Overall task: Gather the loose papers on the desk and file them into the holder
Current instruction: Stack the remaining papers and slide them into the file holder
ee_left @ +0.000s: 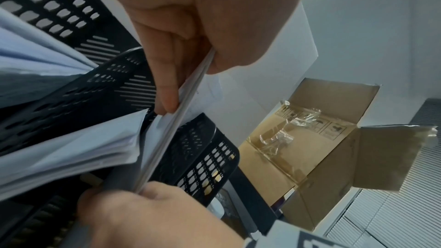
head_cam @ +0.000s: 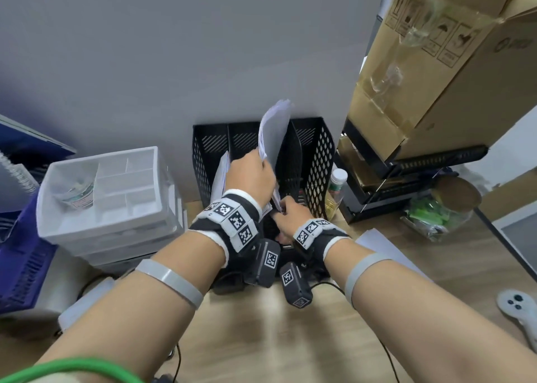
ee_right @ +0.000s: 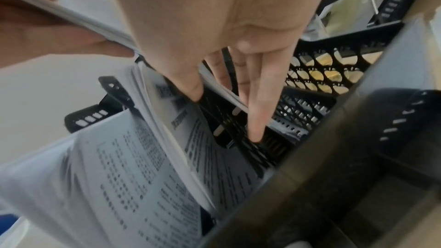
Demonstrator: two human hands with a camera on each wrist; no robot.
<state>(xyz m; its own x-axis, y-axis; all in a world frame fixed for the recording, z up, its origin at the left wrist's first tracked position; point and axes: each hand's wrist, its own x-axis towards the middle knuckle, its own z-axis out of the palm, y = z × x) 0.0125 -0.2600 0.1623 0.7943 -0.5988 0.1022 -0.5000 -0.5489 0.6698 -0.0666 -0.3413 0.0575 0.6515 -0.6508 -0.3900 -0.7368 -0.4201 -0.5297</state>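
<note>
Left hand [head_cam: 251, 173] pinching papers [head_cam: 274, 132] over holder [head_cam: 319, 156] (black mesh), right hand [head_cam: 286, 212] pinching their bottom edge.

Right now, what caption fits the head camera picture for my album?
Left hand and right hand guide papers into the black holder.

Handling pictograms [head_cam: 433, 31] on cardboard box [head_cam: 436, 106] (print on papers [ee_right: 133, 176] blurred)

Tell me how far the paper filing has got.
Done: some papers already stand in the left slot of the holder. In hand: the left hand grips a sheaf above the middle slots, the right hand pinching its lower edge. Left: seat it; a white sheet lies on the desk.
</note>
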